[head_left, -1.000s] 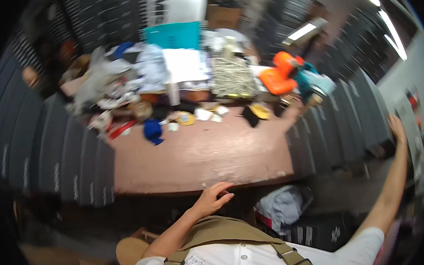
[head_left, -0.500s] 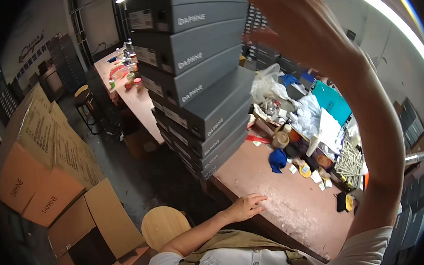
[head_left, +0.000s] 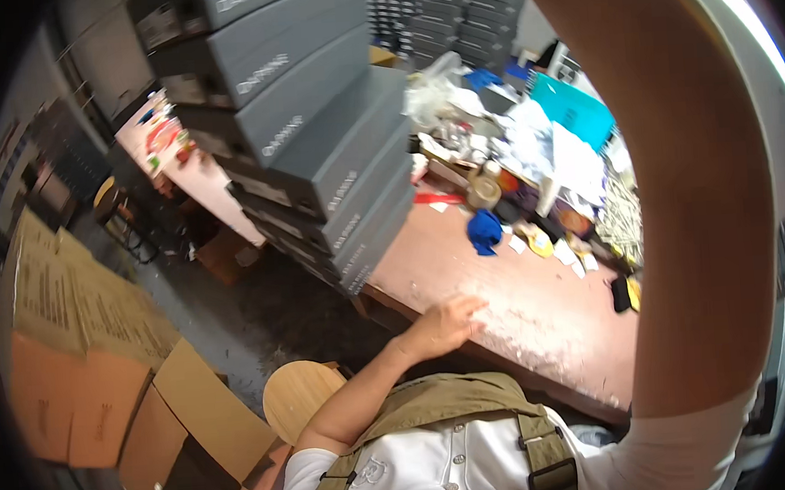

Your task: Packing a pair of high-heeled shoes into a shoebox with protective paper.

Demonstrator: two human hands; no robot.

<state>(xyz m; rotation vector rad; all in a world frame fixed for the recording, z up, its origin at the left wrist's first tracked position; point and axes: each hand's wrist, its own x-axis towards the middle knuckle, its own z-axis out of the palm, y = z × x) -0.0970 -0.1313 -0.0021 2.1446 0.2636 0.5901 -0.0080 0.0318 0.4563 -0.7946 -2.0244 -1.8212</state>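
My left hand (head_left: 451,324) rests at the near edge of the pinkish worktable (head_left: 411,262), its fingers loosely apart and slightly blurred, with nothing held. Raised high on the right, my right arm (head_left: 699,181) runs up past the top of the picture, which cuts off my right hand. Left of centre rises a tall stack of dark grey shoe boxes (head_left: 313,124) at the table's corner. The upper boxes sit shifted against the lower ones, and the stack's top is out of sight. A crumpled blue cloth (head_left: 483,232) lies beyond my left hand.
Clutter covers the far side of the table: a tape roll (head_left: 484,191), clear plastic bags (head_left: 437,98) and a teal box (head_left: 571,108). A wooden stool (head_left: 301,401) stands left, beside an open carton (head_left: 214,409). Large cartons (head_left: 77,372) lean farther left. More shoe boxes (head_left: 459,16) stand behind.
My right hand has risen out of the top of the view. The view has shifted, so the box stack sits farther left. My left hand remains at the table edge.
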